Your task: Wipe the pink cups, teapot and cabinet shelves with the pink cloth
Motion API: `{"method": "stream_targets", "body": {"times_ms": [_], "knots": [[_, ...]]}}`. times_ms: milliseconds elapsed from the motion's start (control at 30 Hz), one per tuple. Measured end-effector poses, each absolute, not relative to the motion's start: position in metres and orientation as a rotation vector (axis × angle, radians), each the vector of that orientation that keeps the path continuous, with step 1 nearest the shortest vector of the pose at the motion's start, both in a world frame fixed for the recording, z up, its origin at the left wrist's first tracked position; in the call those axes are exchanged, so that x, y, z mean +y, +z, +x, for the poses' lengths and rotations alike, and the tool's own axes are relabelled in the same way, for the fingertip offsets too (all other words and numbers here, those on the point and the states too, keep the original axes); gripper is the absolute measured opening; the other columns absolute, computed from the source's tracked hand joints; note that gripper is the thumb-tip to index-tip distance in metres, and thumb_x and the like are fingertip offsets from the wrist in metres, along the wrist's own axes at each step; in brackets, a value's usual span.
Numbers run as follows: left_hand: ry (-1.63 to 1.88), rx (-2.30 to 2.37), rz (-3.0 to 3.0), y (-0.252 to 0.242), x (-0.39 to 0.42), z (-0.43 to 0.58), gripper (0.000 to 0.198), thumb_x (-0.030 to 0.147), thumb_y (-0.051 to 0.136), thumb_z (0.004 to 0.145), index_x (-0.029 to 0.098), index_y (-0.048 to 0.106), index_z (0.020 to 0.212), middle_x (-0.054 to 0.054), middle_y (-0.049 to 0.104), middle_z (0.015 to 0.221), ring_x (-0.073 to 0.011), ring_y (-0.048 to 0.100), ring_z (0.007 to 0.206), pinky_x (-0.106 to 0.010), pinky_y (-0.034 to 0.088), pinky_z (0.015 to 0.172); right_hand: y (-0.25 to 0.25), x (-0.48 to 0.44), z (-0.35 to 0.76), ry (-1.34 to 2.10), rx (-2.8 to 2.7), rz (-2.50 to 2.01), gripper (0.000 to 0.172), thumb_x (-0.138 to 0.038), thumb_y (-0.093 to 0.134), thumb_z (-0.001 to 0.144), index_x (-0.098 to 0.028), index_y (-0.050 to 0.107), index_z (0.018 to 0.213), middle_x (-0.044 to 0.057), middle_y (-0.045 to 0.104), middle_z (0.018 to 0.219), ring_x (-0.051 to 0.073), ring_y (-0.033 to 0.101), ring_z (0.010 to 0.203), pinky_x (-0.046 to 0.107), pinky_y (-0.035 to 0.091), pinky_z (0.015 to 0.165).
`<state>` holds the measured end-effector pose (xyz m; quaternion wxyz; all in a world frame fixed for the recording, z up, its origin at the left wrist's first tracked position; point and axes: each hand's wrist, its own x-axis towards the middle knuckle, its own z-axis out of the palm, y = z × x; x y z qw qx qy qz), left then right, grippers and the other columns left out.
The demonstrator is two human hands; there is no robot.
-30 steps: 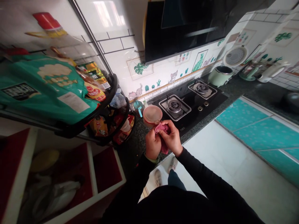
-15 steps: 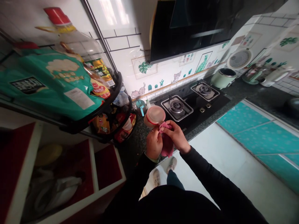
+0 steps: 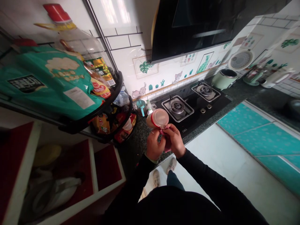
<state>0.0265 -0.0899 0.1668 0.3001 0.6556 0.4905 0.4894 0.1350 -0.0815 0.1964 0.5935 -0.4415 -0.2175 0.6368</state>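
Observation:
A round plastic jar (image 3: 160, 118) with a pale lid and red rim tilts above the counter, just beyond my hands. My left hand (image 3: 154, 145) is closed, its fingers pinching near the red rim. Beside it, my right hand (image 3: 175, 140) is also closed, with thumb and fingertips on a pink cloth (image 3: 167, 146). The cloth bunches between both hands against the near edge of the lid, and part of it hangs below. The fingertips partly hide where cloth and rim meet.
Behind the jar stand a turquoise cup (image 3: 141, 107) and a small white bottle (image 3: 149, 107). A gas hob (image 3: 187, 120) lies to the right, with a green pot (image 3: 223, 79) past it. A loaded corner rack (image 3: 118, 93) and an open red-lined drawer (image 3: 93, 165) flank the left.
The jar has shifted slightly right and nearer, and its lid faces me more. My right hand has moved a little, and less of the pink cloth hangs in view.

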Motion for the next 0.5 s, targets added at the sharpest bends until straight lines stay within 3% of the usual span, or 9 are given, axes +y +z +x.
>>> {"method": "stream_targets", "body": {"times_ms": [100, 233, 333, 500], "knots": [[1.332, 1.318, 1.605, 0.16, -0.091, 0.024, 0.012, 0.029, 0.063, 0.088, 0.022, 0.069, 0.095, -0.008, 0.073, 0.097, -0.0253, 0.065, 0.094, -0.037, 0.049, 0.09, 0.19, -0.083, 0.136, 1.48, -0.518, -1.032, 0.029, -0.031, 0.079, 0.063, -0.021, 0.057, 0.079, -0.004, 0.065, 0.07, 0.012, 0.059, 0.065, 0.023, 0.046, 0.062], [1.328, 1.372, 1.283, 0.145, -0.087, 0.019, 0.036, 0.046, 0.049, 0.1, 0.022, 0.062, 0.076, -0.003, 0.065, 0.075, -0.0186, 0.057, 0.073, -0.032, 0.044, 0.074, 0.178, -0.086, 0.148, 1.532, -0.634, -1.062, 0.029, -0.033, 0.081, 0.064, -0.021, 0.06, 0.08, -0.003, 0.068, 0.074, 0.014, 0.062, 0.069, 0.026, 0.049, 0.067], [1.348, 1.36, 1.185, 0.135, -0.085, 0.014, 0.048, 0.054, 0.048, 0.1, 0.022, 0.053, 0.065, -0.001, 0.062, 0.07, -0.0168, 0.055, 0.072, -0.031, 0.043, 0.074, 0.174, -0.083, 0.164, 1.499, -0.579, -1.11, 0.035, -0.037, 0.087, 0.062, -0.019, 0.064, 0.081, 0.0, 0.071, 0.079, 0.014, 0.063, 0.072, 0.026, 0.05, 0.068], [1.288, 1.25, 1.129, 0.109, -0.083, 0.008, 0.051, 0.062, 0.053, 0.096, 0.021, 0.053, 0.064, -0.001, 0.057, 0.068, -0.0164, 0.055, 0.074, -0.03, 0.045, 0.075, 0.188, -0.062, 0.183, 1.338, -0.572, -1.071, 0.041, -0.045, 0.089, 0.065, -0.02, 0.066, 0.088, 0.0, 0.07, 0.082, 0.014, 0.062, 0.071, 0.026, 0.05, 0.065]]}}
